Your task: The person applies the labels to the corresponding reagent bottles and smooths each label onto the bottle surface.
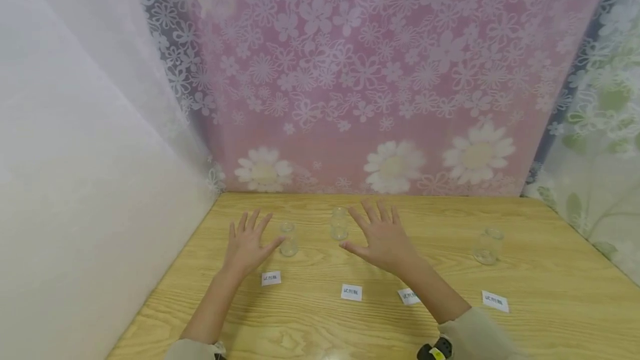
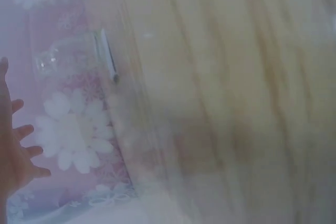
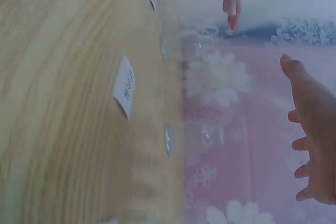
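My left hand (image 1: 246,249) has its fingers spread, palm down, and holds nothing. Just right of its thumb stands a small clear glass jar (image 1: 288,240). My right hand (image 1: 387,243), also with fingers spread and nothing held, is beside a second glass jar (image 1: 339,224), its fingertips near the jar's right side. Farther right on the table, a third glass jar (image 1: 488,246) stands apart from both hands. In the right wrist view the right hand (image 3: 317,124) shows at the right edge, thumb extended; the left wrist view catches the left hand (image 2: 21,145) at its left edge.
White paper labels with handwriting lie along the wooden table (image 1: 310,326): one label (image 1: 271,278) at left, another label (image 1: 351,293) mid-table, a label (image 1: 408,296) partly under the right forearm, a label (image 1: 495,301) at right. A pink floral curtain (image 1: 350,99) hangs behind the table.
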Tool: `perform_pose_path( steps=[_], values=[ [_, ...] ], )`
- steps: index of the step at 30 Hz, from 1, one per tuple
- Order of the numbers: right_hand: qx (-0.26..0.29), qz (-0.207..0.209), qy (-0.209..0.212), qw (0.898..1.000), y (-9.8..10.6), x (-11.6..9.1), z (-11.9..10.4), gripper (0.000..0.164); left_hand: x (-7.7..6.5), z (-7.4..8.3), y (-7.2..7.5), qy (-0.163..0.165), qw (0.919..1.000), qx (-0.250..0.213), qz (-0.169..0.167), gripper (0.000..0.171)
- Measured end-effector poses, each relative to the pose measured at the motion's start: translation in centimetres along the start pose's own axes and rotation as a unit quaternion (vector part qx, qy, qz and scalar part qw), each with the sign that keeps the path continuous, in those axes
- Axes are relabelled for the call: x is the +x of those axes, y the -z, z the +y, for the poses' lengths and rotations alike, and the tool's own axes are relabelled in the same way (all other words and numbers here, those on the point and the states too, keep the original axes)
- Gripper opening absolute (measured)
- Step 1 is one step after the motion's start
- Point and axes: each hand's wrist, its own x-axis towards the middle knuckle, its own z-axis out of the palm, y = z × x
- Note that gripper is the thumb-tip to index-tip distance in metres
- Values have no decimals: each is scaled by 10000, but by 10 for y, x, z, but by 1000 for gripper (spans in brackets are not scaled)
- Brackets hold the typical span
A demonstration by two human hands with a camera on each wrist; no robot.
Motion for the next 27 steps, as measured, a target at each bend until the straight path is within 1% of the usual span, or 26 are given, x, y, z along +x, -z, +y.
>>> perform_pose_path(
  steps=[5, 8, 12, 15, 16, 18, 20, 24, 25, 27],
  values=[
    [298, 27, 105, 9995, -23, 14, -21, 79, 0, -11, -7, -77, 9983, -571, -73, 69],
    [484, 23, 155, 9987, -36, 23, -33, 77, 0, -16, -11, -44, 9945, -1034, -183, 65],
    [994, 111, 189, 9948, -55, 33, -48, 73, 1, -22, -17, -121, 9864, -1615, -272, 61],
    [1582, 132, 95, 9873, -68, 40, -58, 69, 3, -25, -23, -129, 9767, -2111, -372, 61],
    [1840, 105, 27, 9829, -72, 42, -61, 68, 4, -26, -26, -100, 9731, -2264, -416, 61],
    [2325, -17, -138, 9725, -79, 46, -65, 65, 5, -28, -31, 8, 9628, -2662, -476, 60],
    [2841, -156, -316, 9581, -87, 49, -69, 63, 7, -28, -36, 108, 9486, -3122, -511, 58],
    [3907, -367, -599, 9179, -103, 56, -72, 59, 9, -29, -46, 264, 9194, -3889, -521, 56],
    [4170, -388, -666, 9057, -107, 57, -73, 58, 9, -29, -48, 313, 9134, -4023, -534, 55],
    [4608, -420, -817, 8828, -114, 59, -74, 55, 9, -29, -52, 358, 9048, -4206, -550, 53]
  ],
)
